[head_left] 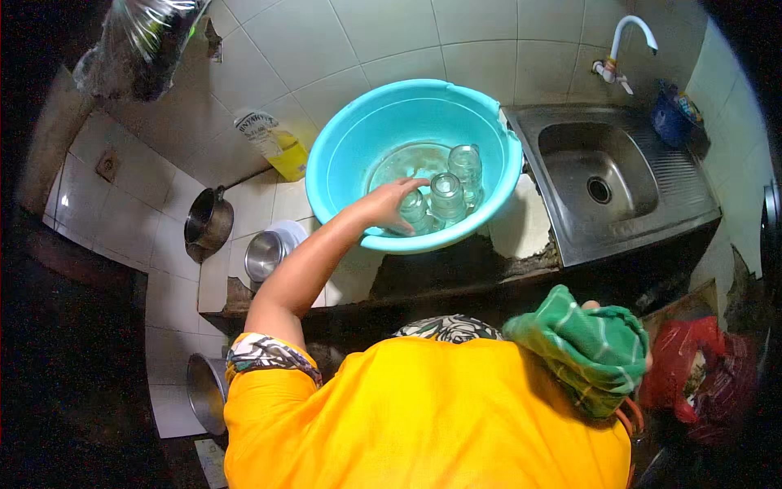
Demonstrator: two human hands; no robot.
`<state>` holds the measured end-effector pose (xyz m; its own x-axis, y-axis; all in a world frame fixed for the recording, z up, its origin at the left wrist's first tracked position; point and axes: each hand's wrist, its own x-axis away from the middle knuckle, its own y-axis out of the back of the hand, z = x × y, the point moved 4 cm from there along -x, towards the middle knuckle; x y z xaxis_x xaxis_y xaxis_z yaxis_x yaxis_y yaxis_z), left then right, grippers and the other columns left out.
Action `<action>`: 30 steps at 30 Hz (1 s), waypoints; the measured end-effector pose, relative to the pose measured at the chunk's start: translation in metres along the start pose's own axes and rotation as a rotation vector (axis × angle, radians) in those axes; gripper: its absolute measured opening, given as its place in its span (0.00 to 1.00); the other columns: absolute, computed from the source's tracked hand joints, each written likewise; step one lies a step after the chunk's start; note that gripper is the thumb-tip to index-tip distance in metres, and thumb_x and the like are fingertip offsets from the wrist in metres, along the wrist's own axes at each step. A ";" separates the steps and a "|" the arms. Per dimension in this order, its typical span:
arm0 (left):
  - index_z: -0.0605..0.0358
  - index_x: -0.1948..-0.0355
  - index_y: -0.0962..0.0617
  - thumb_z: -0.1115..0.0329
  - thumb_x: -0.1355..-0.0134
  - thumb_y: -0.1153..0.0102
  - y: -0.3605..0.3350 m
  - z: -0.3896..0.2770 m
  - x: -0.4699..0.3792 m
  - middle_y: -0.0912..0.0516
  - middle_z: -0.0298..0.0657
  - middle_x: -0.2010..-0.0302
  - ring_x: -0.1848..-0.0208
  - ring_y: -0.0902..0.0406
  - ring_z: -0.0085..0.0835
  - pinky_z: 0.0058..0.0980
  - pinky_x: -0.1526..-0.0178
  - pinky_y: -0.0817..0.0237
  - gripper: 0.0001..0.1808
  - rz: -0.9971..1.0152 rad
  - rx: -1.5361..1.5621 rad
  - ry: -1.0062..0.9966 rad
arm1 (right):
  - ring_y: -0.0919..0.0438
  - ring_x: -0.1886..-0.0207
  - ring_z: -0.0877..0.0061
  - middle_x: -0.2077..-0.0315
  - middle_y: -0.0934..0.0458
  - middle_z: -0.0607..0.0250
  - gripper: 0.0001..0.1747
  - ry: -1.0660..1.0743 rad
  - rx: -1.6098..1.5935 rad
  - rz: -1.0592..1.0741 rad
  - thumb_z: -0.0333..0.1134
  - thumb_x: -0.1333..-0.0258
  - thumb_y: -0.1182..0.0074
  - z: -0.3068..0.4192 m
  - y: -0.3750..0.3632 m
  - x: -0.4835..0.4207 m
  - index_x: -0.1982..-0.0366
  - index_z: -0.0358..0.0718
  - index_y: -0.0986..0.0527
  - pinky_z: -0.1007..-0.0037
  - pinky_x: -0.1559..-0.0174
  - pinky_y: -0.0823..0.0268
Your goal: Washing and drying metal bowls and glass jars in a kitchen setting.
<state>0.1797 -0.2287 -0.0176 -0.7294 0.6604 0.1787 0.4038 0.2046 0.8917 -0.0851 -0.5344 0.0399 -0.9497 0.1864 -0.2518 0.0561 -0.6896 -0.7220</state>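
Note:
A big turquoise plastic basin [342, 134] stands on the counter, with several clear glass jars or tumblers inside at its near right. My left hand [392, 205] reaches over the near rim, thumb and fingers spread around a glass [414, 208]; whether it grips that glass is unclear. Just right of it is an upturned glass [447, 195], and behind that another glass [465, 162]. At the lower right, my right hand [649, 359] is mostly covered by a crumpled green checked cloth [586, 348], which it holds beside my body.
Right of the basin is a steel sink [550, 177] under a white tap [632, 27]. A yellow pouch [287, 153], a steel bowl [264, 253] and a dark pot [209, 223] stand at left. A red plastic bag [684, 360] lies lower right. The counter's front edge is broken.

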 end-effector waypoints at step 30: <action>0.57 0.61 0.26 0.63 0.70 0.33 0.110 -0.041 0.047 0.22 0.45 0.64 0.63 0.26 0.34 0.29 0.58 0.35 0.29 -0.369 0.054 -0.039 | 0.25 0.69 0.72 0.70 0.25 0.54 0.26 -0.194 -0.351 1.026 0.37 0.64 0.44 -0.026 -0.028 -0.012 0.63 0.25 0.30 0.68 0.64 0.31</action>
<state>0.1676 -0.2046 0.1060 -0.8098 0.5623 -0.1674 0.1471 0.4708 0.8699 -0.0673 -0.4988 0.0461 -0.4322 -0.4956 -0.7534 0.9013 -0.2108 -0.3784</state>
